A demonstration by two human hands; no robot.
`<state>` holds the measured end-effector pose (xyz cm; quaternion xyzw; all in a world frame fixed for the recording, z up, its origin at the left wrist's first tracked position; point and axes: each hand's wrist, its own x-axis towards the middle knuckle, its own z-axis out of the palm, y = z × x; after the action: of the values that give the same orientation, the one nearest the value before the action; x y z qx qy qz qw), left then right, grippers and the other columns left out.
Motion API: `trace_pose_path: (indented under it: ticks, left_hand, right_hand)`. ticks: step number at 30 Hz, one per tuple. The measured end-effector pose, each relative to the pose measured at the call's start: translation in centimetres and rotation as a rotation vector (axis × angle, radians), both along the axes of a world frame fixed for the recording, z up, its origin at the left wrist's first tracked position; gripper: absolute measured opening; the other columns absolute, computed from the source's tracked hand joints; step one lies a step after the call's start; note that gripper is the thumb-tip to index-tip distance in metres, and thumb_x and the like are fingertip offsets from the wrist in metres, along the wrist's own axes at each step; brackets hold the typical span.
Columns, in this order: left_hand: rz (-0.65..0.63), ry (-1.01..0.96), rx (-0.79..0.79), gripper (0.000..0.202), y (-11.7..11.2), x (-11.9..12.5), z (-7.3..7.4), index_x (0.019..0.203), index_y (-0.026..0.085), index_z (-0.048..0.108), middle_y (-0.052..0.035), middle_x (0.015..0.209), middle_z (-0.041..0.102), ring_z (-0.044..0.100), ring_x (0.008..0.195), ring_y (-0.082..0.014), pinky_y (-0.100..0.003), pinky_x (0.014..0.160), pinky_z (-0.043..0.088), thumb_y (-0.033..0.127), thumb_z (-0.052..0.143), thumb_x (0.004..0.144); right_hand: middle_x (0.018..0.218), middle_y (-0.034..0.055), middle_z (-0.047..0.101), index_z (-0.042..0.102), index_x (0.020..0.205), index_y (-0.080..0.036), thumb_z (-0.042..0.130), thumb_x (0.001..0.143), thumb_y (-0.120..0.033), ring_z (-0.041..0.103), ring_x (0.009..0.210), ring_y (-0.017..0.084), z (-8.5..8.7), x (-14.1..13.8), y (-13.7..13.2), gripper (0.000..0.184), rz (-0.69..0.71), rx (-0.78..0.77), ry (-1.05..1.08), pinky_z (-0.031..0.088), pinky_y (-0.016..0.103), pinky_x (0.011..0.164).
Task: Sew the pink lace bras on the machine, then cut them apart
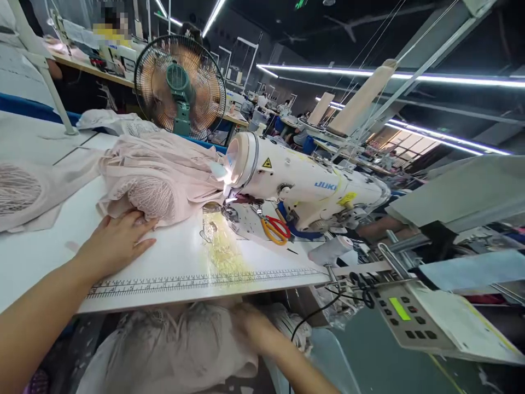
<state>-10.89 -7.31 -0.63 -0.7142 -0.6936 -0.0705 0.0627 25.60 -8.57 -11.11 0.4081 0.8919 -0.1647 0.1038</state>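
My left hand lies loosely spread on the surface, left of the sewing machine, its fingers against the near edge of a pale pink garment; the fabric covers some fingertips. My right hand is below the surface's edge, nearer me than the machine, blurred against a second pale garment; I cannot tell whether it grips. That garment's lower part runs out of view.

The first garment reaches to the machine's head, where the lamp's glare keeps me from making out the needle or whether cloth lies beneath it. Farther left of the machine, another lace-cupped piece is cut off by my view. Scissors with red and orange handles rest just below the machine's arm, their blades hard to make out. Behind the machine, to its left, stands a fan, its blades blurred.
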Motion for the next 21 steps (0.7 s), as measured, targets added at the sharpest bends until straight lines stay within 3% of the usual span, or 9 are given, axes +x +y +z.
trace_pose_path:
  ticks: [4, 9, 14, 18, 21]
  left_hand:
    - [0.004, -0.069, -0.011, 0.047, -0.2, 0.1, -0.1, 0.134, 0.017, 0.052, -0.0164, 0.136, 0.049, 0.039, 0.130, -0.0366, -0.057, 0.105, 0.031, 0.035, 0.027, 0.100]
    - [-0.012, -0.057, -0.040, 0.052, -0.9, 0.7, 1.1, 0.135, 0.013, 0.050, -0.0191, 0.135, 0.048, 0.041, 0.129, -0.0366, -0.054, 0.104, 0.032, 0.035, 0.018, 0.101]
    - [-0.042, -0.136, -0.024, 0.051, -1.4, 0.7, 1.2, 0.135, 0.011, 0.050, -0.0190, 0.137, 0.047, 0.039, 0.130, -0.0360, -0.055, 0.106, 0.029, 0.035, 0.022, 0.101]
    - [-0.035, -0.147, -0.032, 0.049, -0.9, 0.5, 0.8, 0.134, 0.012, 0.051, -0.0185, 0.138, 0.048, 0.039, 0.130, -0.0370, -0.057, 0.105, 0.029, 0.036, 0.025, 0.100]
    - [-0.023, -0.136, -0.040, 0.050, -0.6, 0.3, 1.2, 0.133, 0.013, 0.053, -0.0159, 0.136, 0.050, 0.041, 0.128, -0.0359, -0.058, 0.103, 0.032, 0.035, 0.020, 0.101]
  right_hand:
    - [0.112, 0.0150, 0.067, 0.064, 0.120, -0.013, 0.066, 0.079, -0.024, 0.067, 0.097, 0.026, -1.2, -0.3, 0.1, 0.042, -0.135, -0.047, -0.053, 0.052, 0.031, 0.085]
    - [0.110, 0.0120, 0.069, 0.069, 0.111, -0.017, 0.060, 0.081, -0.014, 0.065, 0.104, 0.025, 0.1, -0.7, 0.0, 0.032, -0.178, -0.070, -0.052, 0.048, 0.029, 0.088]
    - [0.095, 0.0111, 0.073, 0.072, 0.095, -0.013, 0.056, 0.085, -0.018, 0.068, 0.087, 0.024, 1.5, -0.5, 0.0, 0.020, -0.159, -0.130, -0.036, 0.049, 0.027, 0.072]
    - [0.080, 0.0033, 0.072, 0.071, 0.082, -0.016, 0.052, 0.089, -0.022, 0.065, 0.074, 0.015, 4.3, 0.2, -0.4, 0.021, -0.031, -0.254, 0.047, 0.046, 0.021, 0.066]
    - [0.083, 0.0061, 0.071, 0.068, 0.086, -0.015, 0.044, 0.094, -0.034, 0.065, 0.078, 0.015, 7.9, 0.6, -1.0, 0.032, 0.164, -0.312, 0.261, 0.047, 0.022, 0.071]
